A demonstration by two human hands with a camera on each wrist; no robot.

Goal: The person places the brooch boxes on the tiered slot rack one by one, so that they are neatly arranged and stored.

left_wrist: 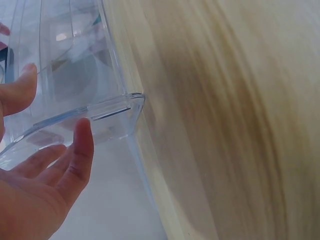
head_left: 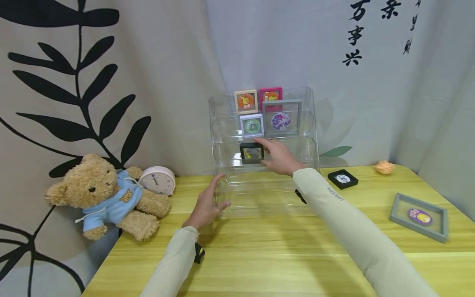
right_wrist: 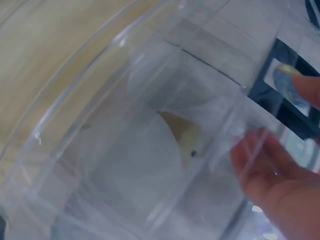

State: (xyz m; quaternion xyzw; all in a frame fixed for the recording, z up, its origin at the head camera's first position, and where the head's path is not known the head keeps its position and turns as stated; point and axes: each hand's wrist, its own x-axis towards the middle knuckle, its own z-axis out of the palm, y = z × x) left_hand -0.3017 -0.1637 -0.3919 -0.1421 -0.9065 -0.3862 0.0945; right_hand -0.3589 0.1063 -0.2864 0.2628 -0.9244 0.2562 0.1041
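A clear acrylic tiered display rack (head_left: 259, 202) stands on the wooden table. My left hand (head_left: 205, 206) is at its lower left side, thumb and fingers spread around the side panel (left_wrist: 112, 107). My right hand (head_left: 280, 156) reaches to a small black square frame (head_left: 252, 152) on a middle tier. The index finger stretches out above that frame; in the right wrist view the thumb overlaps the black frame (right_wrist: 265, 75), and the other fingers lie apart from it. Above stand a lavender frame (head_left: 252, 126), a grey frame (head_left: 281, 117), a cream frame (head_left: 246, 102) and a pink-red frame (head_left: 271, 94).
Right of the rack lie another black frame (head_left: 343, 179), a larger grey frame (head_left: 419, 216) and an orange crumpled ball (head_left: 384, 167). A teddy bear (head_left: 111, 198) in a blue top and a round clock (head_left: 157, 180) are at the left. A printed curtain (head_left: 178, 62) hangs behind.
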